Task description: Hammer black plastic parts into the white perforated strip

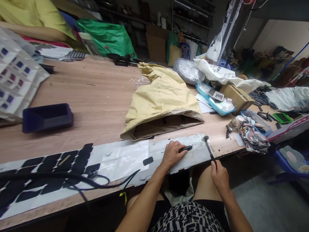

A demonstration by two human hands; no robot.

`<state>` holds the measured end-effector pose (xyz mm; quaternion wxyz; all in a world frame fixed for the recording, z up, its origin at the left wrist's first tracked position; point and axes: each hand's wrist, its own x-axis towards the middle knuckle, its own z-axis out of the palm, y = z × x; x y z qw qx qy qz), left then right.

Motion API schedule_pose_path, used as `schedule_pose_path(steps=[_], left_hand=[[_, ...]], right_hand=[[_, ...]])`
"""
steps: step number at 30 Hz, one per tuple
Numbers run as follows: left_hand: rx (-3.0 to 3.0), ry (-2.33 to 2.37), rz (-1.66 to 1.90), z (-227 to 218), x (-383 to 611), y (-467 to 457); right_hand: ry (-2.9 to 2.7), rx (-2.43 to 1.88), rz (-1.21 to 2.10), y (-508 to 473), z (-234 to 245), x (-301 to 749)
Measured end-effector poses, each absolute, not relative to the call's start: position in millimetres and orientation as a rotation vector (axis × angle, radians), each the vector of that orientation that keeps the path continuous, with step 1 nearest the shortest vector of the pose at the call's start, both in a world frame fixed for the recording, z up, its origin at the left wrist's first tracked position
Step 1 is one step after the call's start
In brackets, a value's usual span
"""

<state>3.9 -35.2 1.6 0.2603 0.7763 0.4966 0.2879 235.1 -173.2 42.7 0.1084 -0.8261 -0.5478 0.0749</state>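
My left hand [173, 154] rests on a grey-white sheet [156, 162] at the table's front edge. Its fingers are closed on a small, long black piece [185, 148] whose exact kind I cannot make out. To the right, my right hand [220, 175] is wrapped round the dark handle of a small hammer [210, 149]. The hammer's head points away from me, a little above the sheet and apart from the black piece. Just beyond my hands lies a yellow cloth sack [161, 96], its dark mouth open towards me.
Flat black pads [49, 161] lie on white paper at the left, with black cables [79, 177] across them. A dark plastic bin [48, 117] stands behind. Blue trays [222, 108], a calculator [216, 94] and a cardboard box [235, 96] are at the right. Another person's arm [36, 32] shows top left.
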Motion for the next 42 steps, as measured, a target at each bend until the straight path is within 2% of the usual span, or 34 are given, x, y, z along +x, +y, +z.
schedule_pose_path(steps=[6,14,19,23,27,29,31,34,42], left_hand=[[2.118,1.3,0.814,1.2,1.8,-35.3],[2.25,0.894,0.808,19.7,-12.1,-95.1],[2.312,0.869,0.801,17.3,-13.6,-122.1],[2.204,1.064,1.01,20.1,-9.7,-85.5],[1.828,1.657,1.208,28.0,-9.3,-2.3],[1.525,1.975,1.15,30.2,-11.6,40.1],[1.24,2.172,0.941,29.2,-14.9,73.7],[1.093,2.25,0.769,21.9,-19.9,103.7],[1.136,2.234,0.817,11.9,-29.0,114.4]], right_hand=[[-1.438,-2.759,0.274,-163.7,47.0,250.7],[-1.442,-2.745,0.298,-163.5,37.1,250.2],[-1.438,-2.739,0.3,-163.3,37.4,250.8],[-1.446,-2.752,0.303,-162.8,37.9,250.2],[-1.441,-2.751,0.288,-162.7,36.1,250.7],[-1.446,-2.738,0.286,-163.1,34.1,251.6],[-1.452,-2.719,0.289,-163.7,31.6,252.8],[-1.454,-2.689,0.287,-164.7,27.6,254.7],[-1.442,-2.642,0.293,-165.5,22.7,256.8]])
